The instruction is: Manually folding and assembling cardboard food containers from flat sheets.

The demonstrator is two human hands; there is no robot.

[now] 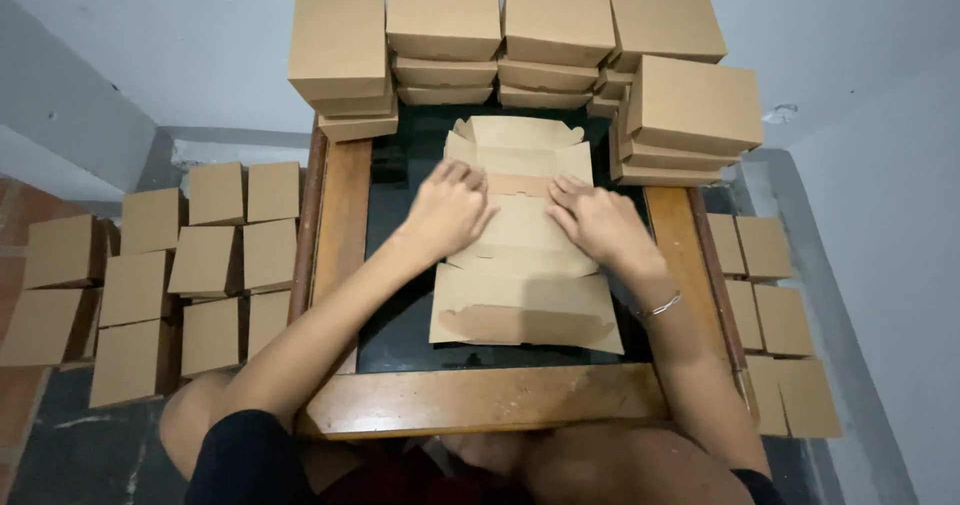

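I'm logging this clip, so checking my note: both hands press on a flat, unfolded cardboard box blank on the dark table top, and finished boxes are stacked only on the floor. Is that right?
Not quite. The left hand and right hand do press the flat blank on the table, but the head view shows finished boxes stacked on the table's far edge too, besides the floor boxes.

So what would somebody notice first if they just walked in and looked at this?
Probably the two hands, left hand and right hand, pressing flat on an unfolded brown cardboard box blank in the middle of the dark glass table with a wooden frame. Next, the stacks of folded brown cardboard boxes along the table's far edge, with more boxes on the floor at both sides.
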